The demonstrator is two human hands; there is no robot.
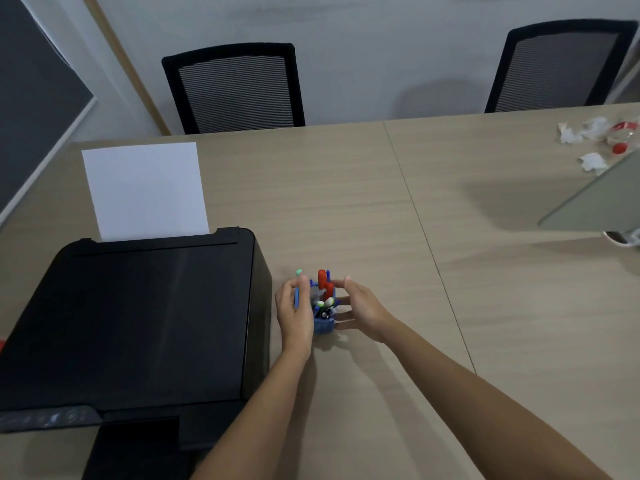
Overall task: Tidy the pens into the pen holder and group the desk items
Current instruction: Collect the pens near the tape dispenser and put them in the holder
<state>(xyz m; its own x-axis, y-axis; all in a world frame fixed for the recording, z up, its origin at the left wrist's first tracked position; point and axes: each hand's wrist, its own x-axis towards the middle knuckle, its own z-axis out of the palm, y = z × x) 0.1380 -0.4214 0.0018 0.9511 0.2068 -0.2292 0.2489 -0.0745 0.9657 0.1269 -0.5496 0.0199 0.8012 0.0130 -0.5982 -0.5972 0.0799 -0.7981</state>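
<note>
- The blue holder (323, 323) stands on the tabletop (346, 202) beside the printer (138, 323), full of pens (323, 285).
- The left hand (294, 311) cups one side, maybe touching, so it won't tip.
- The right hand (360, 308) is open, just beside it, ready to steady it.

Dim, soft indoor light; wide-angle bending at edges.
</note>
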